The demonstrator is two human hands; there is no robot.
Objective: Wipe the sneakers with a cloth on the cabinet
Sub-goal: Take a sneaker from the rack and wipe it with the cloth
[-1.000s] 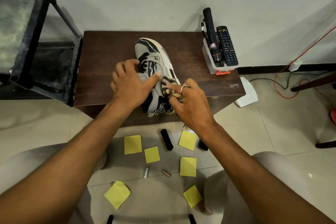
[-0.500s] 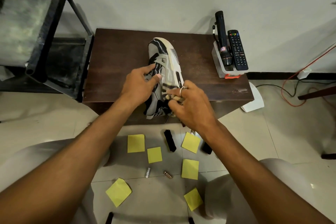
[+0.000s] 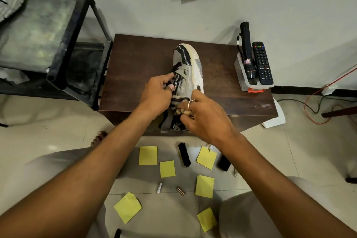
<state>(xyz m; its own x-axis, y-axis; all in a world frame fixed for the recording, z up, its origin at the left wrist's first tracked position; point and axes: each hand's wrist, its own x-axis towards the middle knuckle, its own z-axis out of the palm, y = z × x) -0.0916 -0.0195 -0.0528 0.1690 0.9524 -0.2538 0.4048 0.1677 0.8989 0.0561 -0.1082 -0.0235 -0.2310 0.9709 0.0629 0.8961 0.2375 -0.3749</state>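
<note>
A grey, cream and black sneaker [image 3: 186,63] lies tipped on its side on the dark brown cabinet [image 3: 135,67], toe toward the wall and heel over the front edge. My left hand [image 3: 156,94] grips the sneaker at its laced middle, thumb and fingers curled onto the upper. My right hand [image 3: 204,114], with a ring on one finger, pinches a striped beige and dark cloth [image 3: 178,102] against the sneaker's side near the heel. Most of the cloth is hidden under my fingers.
A holder [image 3: 249,81] with a black torch [image 3: 248,52] and a remote [image 3: 262,63] stands at the cabinet's right edge. A black metal rack [image 3: 63,48] stands to the left. On the floor lie several yellow sticky notes [image 3: 147,155], a black brush [image 3: 184,154] and two batteries [image 3: 159,187].
The sneaker has rolled from upright onto its side, sole turned right. My left hand shifted its grip from over the top to the laces. My right hand stays at the heel with the cloth.
</note>
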